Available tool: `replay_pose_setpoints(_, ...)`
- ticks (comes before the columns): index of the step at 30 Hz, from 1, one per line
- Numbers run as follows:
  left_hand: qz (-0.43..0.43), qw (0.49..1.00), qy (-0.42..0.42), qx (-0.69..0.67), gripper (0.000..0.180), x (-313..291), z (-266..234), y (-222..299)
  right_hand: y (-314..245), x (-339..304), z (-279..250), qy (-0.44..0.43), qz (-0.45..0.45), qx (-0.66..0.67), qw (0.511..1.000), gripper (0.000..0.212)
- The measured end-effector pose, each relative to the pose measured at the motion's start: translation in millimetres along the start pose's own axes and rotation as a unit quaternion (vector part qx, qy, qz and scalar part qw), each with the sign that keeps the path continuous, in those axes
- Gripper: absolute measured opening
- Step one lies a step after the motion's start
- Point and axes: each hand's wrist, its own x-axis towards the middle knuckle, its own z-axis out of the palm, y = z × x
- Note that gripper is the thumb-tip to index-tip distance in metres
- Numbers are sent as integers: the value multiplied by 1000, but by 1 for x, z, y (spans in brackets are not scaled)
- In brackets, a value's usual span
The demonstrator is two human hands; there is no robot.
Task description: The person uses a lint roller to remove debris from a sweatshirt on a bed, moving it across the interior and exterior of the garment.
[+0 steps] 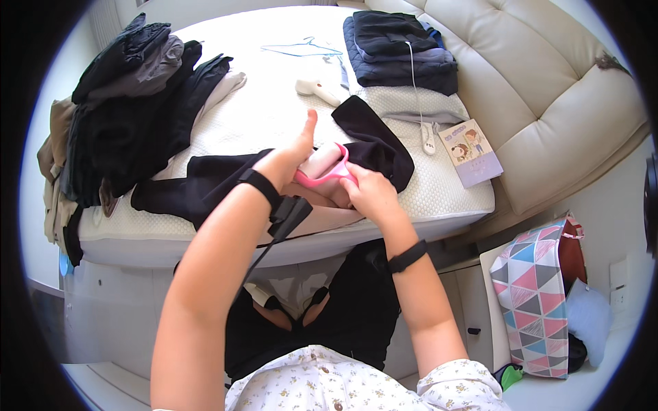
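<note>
A lint roller (pixel 319 162) with a white roll and pink plastic frame lies between my hands, above the near side of the bed. My right hand (pixel 370 195) is closed on its pink handle. My left hand (pixel 291 161) is against the roll, thumb stretched up and apart. Its other fingers seem to lie flat beneath the roller, partly hidden by it. Under both hands spreads a black garment (pixel 226 171), with a pale pinkish patch (pixel 305 229) showing at the mattress edge. I cannot tell whether that patch is part of the garment.
Dark folded clothes (pixel 123 130) are heaped at the left; another stack (pixel 401 55) sits far right. Beyond my hands lie a white handheld device (pixel 317 89) and a blue hanger (pixel 301 49). A corded white controller (pixel 428 139) and a booklet (pixel 471 152) lie right. A patterned bag (pixel 529 301) stands beside the bed.
</note>
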Motion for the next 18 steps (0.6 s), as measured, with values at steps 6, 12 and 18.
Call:
replay_pose_setpoints(6,-19,992,-36,116,106,2,25,1,52,-70,-6,9,89,27,996,41)
replay_pose_setpoints(12,-31,980,23,196,111,28,20,-9,56,-126,0,65,74,48,994,41)
replay_pose_setpoints(18,-51,986,38,153,107,16,33,-4,64,-162,-6,94,150,116,977,42)
